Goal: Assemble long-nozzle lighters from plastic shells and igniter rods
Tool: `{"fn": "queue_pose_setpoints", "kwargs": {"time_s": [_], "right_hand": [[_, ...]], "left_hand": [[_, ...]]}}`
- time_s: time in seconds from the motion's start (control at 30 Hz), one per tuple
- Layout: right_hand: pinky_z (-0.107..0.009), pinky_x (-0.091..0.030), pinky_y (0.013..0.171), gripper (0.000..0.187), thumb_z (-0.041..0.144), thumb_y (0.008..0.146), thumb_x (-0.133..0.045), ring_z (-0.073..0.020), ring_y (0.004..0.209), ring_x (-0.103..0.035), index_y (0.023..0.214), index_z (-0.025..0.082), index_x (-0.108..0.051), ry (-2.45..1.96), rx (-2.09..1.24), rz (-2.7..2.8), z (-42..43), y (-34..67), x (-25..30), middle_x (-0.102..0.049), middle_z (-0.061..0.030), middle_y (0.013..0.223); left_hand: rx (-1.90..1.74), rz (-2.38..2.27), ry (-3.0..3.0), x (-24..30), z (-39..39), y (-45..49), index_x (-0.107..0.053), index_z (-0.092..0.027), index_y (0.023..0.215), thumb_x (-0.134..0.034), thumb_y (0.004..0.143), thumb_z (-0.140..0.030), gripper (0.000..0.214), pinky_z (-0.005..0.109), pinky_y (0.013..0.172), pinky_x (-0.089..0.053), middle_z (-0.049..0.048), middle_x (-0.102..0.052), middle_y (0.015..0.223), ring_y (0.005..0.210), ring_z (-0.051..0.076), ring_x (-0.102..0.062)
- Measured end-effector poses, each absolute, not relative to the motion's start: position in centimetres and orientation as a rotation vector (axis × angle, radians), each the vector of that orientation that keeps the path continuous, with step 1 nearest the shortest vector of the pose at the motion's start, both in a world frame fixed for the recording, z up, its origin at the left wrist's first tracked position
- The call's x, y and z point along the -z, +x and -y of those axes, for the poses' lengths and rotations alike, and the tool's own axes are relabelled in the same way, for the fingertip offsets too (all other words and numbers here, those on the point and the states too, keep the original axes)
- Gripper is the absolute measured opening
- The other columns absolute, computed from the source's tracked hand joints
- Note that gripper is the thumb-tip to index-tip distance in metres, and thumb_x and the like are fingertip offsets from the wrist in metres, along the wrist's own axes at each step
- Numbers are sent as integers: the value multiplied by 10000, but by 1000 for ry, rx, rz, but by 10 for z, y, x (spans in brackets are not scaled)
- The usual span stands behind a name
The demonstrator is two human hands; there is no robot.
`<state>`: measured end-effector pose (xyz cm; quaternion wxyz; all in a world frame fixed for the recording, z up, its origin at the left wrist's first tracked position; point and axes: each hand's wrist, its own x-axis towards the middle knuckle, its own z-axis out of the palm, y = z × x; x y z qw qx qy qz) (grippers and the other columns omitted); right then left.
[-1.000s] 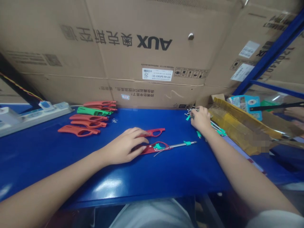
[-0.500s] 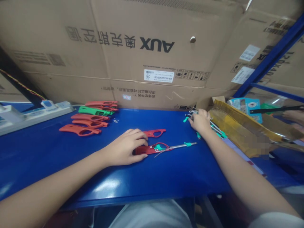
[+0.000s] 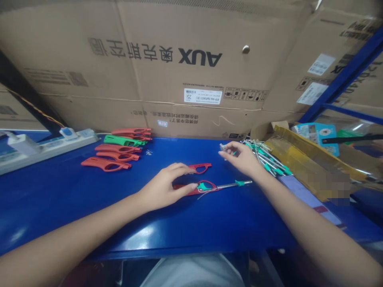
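Observation:
My left hand (image 3: 166,185) rests on the blue table (image 3: 89,207), its thumb and fingers pinched around the grip of a red handle shell (image 3: 191,188). A teal trigger piece (image 3: 203,186) and a metal rod (image 3: 231,184) with a teal collar lie in that shell. A second, empty red shell (image 3: 201,167) lies just behind it. My right hand (image 3: 239,157) hovers above the table to the right, fingers curled on a small metal piece (image 3: 223,147) that I cannot name. Behind it lies a pile of metal rods with teal parts (image 3: 266,158).
Several red shells (image 3: 106,163) and one green shell (image 3: 121,140) lie in a row at the back left. A white power strip (image 3: 44,145) runs along the left edge. Large cardboard boxes (image 3: 179,59) wall off the back. Yellow-brown packaging (image 3: 311,159) sits at the right.
My right hand has left the rod pile and moved left toward the middle with a small metal piece. My left hand shifted slightly on the red shell and lifted its fingers.

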<state>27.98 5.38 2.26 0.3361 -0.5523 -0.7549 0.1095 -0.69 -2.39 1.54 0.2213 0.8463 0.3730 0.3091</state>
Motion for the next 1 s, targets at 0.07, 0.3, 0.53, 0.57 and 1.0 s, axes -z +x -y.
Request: {"fn": "queue_pose_setpoints", "kwargs": {"time_s": [0.07,0.3,0.53,0.57,1.0], "right_hand": [[-275,-466,608,339,506,817,-718,-143,643,-539,909,181,-684,-1183,-680,1921,-27,253,-27,-616,-7,724],[-236,-380,528,139,283,808,-697,-102,568,-460,905,183,-708,-991,-1009,1968,21,209,-28,-586,21,653],[-251,-469,677,262,142,833,-651,-111,708,-540,1088,194,-687,-809,-839,2399,7,242,-30,-671,-39,1006],[-260,-478,727,245,132,834,-657,-126,783,-574,1068,197,-687,-769,-790,2502,6,247,-29,-659,-44,1048],[-260,-457,738,108,184,918,-645,-160,897,-651,1013,219,-682,-778,-600,2715,3,256,-21,-678,-34,1080]], "left_hand": [[-946,-1040,2102,-15,29,3,-698,-219,1259,-636,953,-443,384,342,948,-552,74,-707,1251,1092,220,-682],[-882,-844,1572,-20,36,19,-739,-175,1166,-603,981,-445,354,316,977,-558,53,-767,1137,1063,208,-714],[-996,-1015,1370,-15,19,6,-714,-130,1018,-764,847,-483,395,262,742,-581,45,-757,851,720,147,-708],[-981,-1004,1332,-14,19,6,-702,-132,1037,-784,831,-472,406,260,716,-579,41,-755,855,686,135,-698],[-877,-957,1288,-10,23,7,-687,-138,1042,-804,816,-428,386,229,636,-539,55,-763,871,663,117,-675]]}}
